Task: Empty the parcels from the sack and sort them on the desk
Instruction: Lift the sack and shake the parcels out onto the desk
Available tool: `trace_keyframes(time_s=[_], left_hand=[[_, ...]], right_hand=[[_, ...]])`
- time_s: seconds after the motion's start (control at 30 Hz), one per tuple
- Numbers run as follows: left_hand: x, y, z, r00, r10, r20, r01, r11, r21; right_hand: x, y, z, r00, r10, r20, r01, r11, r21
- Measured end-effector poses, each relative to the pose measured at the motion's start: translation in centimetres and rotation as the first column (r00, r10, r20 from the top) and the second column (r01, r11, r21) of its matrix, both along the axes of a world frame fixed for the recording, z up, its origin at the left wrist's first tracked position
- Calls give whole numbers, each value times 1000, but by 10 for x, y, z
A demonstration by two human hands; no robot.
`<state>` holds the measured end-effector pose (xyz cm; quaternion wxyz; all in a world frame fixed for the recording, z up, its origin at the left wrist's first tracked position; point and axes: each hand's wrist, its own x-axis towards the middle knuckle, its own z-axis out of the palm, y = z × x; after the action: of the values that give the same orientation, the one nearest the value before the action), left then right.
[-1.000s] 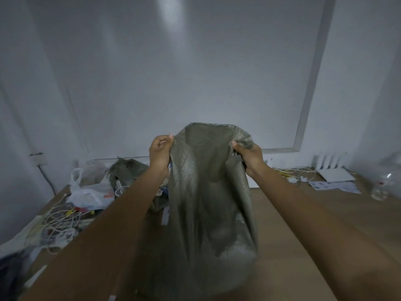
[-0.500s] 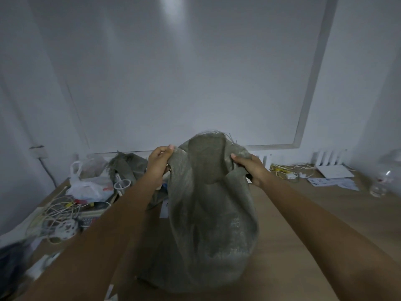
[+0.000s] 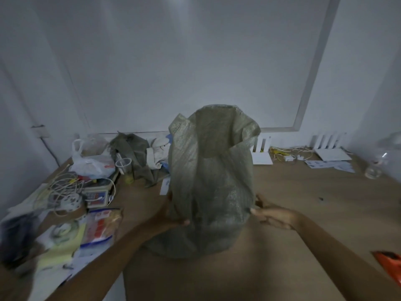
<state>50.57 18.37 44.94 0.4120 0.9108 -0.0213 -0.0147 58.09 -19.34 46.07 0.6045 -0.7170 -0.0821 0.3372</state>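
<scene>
A grey-green woven sack (image 3: 211,181) stands upright in the middle of the wooden desk (image 3: 303,203), its mouth open at the top. What it holds is hidden. My left hand (image 3: 171,216) presses against the sack's lower left side, thumb on the front. My right hand (image 3: 274,215) is at the lower right side, fingers spread and touching the fabric's edge. No parcels are visible outside the sack.
Clutter fills the desk's left side: a white plastic bag (image 3: 91,161), tangled cables (image 3: 65,187), a plastic cup (image 3: 123,165), a second grey sack (image 3: 134,153), packets (image 3: 99,227). Routers (image 3: 329,148) and cables lie at the back right, a clear bottle (image 3: 379,159) far right, an orange object (image 3: 389,261) at the lower right.
Both hands let go of the sack's top rim and dropped to its lower sides. The sack now stands on its own with its mouth open.
</scene>
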Motion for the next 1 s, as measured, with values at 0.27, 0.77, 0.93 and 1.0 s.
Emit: trace_keyframes(time_s=[0.27,0.77,0.93,1.0], left_hand=[[8,-33,-22,991,72,-113,-92,978,-188],[26,-23,41,993,120,15,-98,874,-475],[25,-22,-1,990,137,-33,-139,913,-384],[27,-24,-4,988,154,-19,-149,909,-390]], right_hand=[[-25,66,-31,973,-105,206,94,994,60],[9,77,47,879,-241,412,326,934,-150],[2,92,1,900,-246,359,360,884,-297],[2,94,-10,866,-331,374,439,862,-255]])
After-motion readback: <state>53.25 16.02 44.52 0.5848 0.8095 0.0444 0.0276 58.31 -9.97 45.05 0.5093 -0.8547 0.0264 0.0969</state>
